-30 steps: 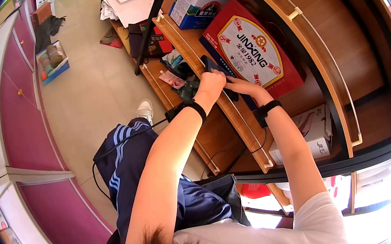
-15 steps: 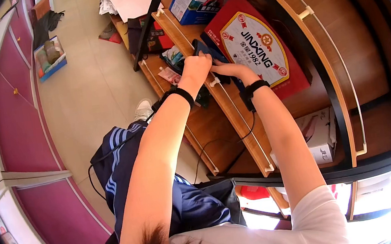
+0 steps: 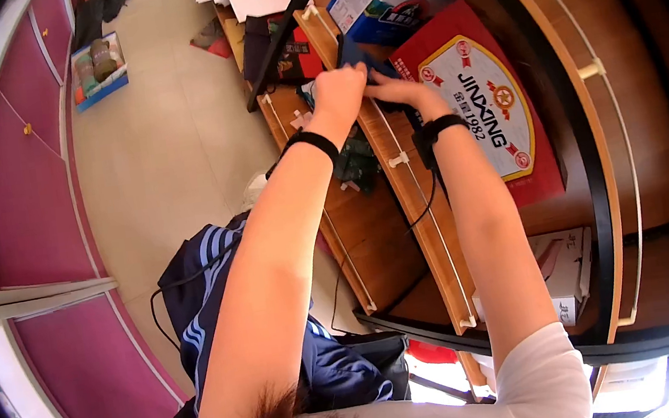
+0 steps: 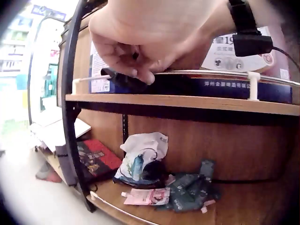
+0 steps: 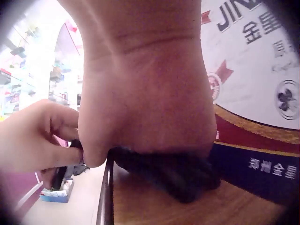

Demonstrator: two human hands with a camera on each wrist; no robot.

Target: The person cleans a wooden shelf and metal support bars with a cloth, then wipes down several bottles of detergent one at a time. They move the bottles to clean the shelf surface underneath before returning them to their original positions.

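Wooden shelf (image 5: 145, 206) bears a red carton (image 3: 498, 115); beside it, left hand (image 3: 339, 96) pinches dark cloth (image 5: 176, 180); right hand (image 3: 404, 93) hides its own grip, cannot tell; probably best worked gently

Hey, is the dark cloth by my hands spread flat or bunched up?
Bunched up: the right wrist view shows the dark cloth in a thick clump beneath the right hand.

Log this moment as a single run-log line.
left hand: pinches dark, soft-looking item | right hand: touching it, grip hidden | place: brown wooden shelf, beside red cardboard JINXING box
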